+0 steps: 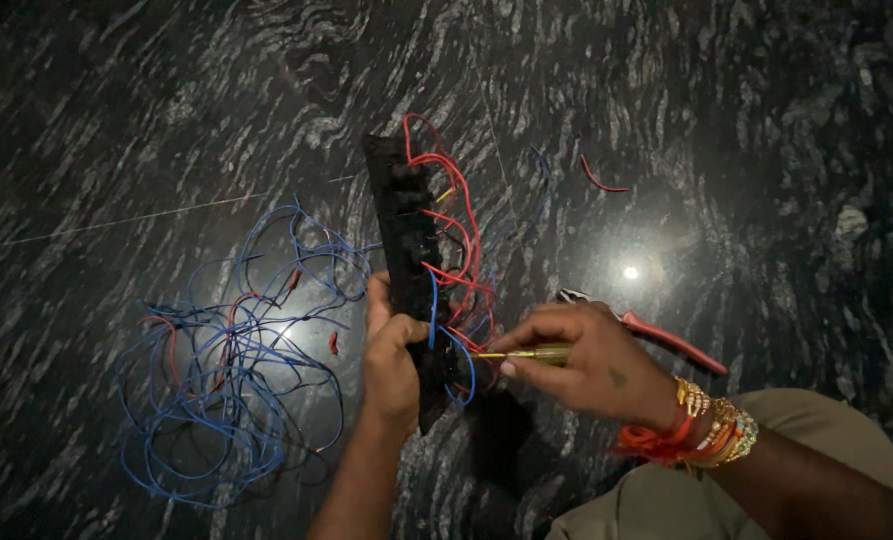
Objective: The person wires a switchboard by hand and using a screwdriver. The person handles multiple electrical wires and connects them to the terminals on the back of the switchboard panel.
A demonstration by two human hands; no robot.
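1. Currently my left hand (392,365) is wrapped around the lower end of the long black switch strip (407,250), fingers closed on its edges. The strip stands tilted up off the dark veined stone floor (117,100), its far end pointing away from me.
2. My right hand (592,360) pinches a slim yellow-handled screwdriver (527,354) between thumb and fingers. The tip meets the strip's wired side just beside my left hand.
3. Red and blue wires (457,250) loop out of the right side of the strip; some hang loose.
4. Handling judgement: the strip looks stiff and light, probably plastic, so a one-hand hold at the lower end should do. It could twist under the push of the tool. Best held by the bare long edges, never by the wires.
5. The wires look thin and springy. I judge their joints fragile; a tug may pull them free.
6. The screwdriver is narrow and smooth, likely to roll in the fingers; a hold close to the tip end gives control.
7. Nearby: a tangled heap of loose blue wire (237,370) with some red strands lies left of my arm. Red-handled pliers (667,340) lie on the floor behind my right hand. A short red wire offcut (602,180) lies well apart, further off.
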